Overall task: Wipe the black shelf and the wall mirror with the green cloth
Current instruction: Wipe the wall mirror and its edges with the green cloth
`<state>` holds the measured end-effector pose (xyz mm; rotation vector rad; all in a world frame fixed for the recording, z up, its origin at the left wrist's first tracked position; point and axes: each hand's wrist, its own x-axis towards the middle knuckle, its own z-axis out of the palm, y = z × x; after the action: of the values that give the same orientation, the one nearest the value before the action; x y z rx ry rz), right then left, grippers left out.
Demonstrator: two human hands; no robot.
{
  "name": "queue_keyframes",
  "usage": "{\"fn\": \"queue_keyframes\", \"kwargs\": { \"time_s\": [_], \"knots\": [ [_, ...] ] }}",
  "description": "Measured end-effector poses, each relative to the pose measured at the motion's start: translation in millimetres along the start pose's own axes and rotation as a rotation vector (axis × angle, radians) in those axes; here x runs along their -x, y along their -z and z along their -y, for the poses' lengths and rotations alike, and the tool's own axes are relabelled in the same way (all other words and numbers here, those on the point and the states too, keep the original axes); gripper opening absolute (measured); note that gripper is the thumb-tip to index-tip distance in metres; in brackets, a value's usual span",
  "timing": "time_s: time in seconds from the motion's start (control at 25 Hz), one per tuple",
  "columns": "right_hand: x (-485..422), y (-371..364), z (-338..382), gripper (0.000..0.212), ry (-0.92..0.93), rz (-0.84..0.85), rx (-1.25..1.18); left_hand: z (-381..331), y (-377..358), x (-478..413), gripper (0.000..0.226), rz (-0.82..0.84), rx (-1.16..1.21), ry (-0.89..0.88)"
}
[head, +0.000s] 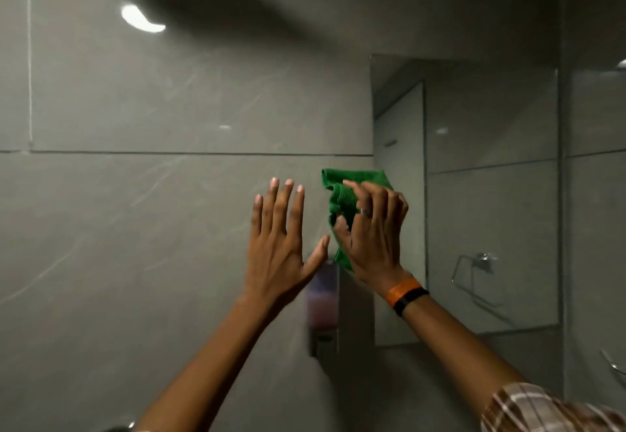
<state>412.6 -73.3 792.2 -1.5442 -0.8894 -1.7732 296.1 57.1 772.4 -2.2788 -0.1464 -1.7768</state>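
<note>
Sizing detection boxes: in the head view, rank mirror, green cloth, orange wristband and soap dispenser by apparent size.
1. mirror
2. soap dispenser, partly hidden behind the hands
3. green cloth, bunched in the right hand, so part is covered; close to the dispenser, order unsure
4. orange wristband

Two bare hands are raised: the left hand (pixel 276 245) and the right hand (pixel 371 231). One green cloth (pixel 342 199). One wall mirror (pixel 491 194), with one towel ring (pixel 474 269) reflected in it. One soap dispenser (pixel 323 306) on the wall. One orange-and-black wristband (pixel 406 294), one finger ring (pixel 363 211), one plaid sleeve (pixel 542 409)
</note>
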Motion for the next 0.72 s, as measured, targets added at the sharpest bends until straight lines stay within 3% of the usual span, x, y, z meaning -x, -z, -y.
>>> {"fn": "queue_keyframes", "kwargs": {
  "time_s": [0.44,0.48,0.6,0.64,0.72],
  "knots": [
    [-175.3,-30.9,-113.1,0.051,-0.002,-0.224,-0.024,-19.5,-36.6,-145.5,0.082,-0.106,-0.213,-0.095],
    [-194.3,-35.3,-119.4,0.057,-0.005,-0.149,-0.003,-20.0,-39.5,-155.2,0.082,-0.111,-0.221,-0.095],
    [-219.1,-63.0,-128.6,0.084,0.035,0.356,0.085,-17.6,-50.0,-178.7,0.081,-0.13,-0.237,-0.091],
    [-219.8,-74.0,-128.3,0.085,0.009,0.424,0.018,-14.9,-53.4,-184.5,0.082,-0.121,-0.246,-0.094],
    [-222.6,-91.2,-128.4,0.074,-0.1,0.345,-0.177,-10.2,-64.1,-195.3,0.083,-0.1,-0.259,-0.099]
  ]
}}
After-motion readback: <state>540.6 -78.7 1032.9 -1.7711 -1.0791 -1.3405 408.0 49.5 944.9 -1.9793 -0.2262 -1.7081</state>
